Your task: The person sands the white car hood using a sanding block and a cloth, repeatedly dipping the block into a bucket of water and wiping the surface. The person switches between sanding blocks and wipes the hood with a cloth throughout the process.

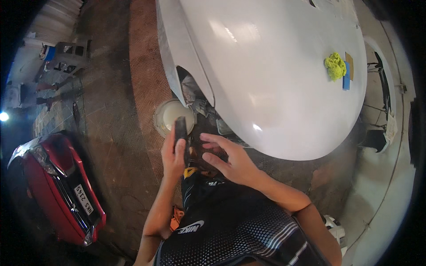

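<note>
My left hand is closed around a dark flat block, held upright with the thumb across it. To its right, my right hand is open and holds nothing, its fingers apart and pointing toward the block without touching it. Just beyond both hands curves the edge of a large white car hood. A crumpled yellow-green cloth lies on the hood's right side, beside a blue block and a brown flat piece.
A round pale bucket stands on the floor behind my left hand. At the lower left is a red car bumper with a grille. A grey hollow block sits far left, and a white panel leans at the right wall.
</note>
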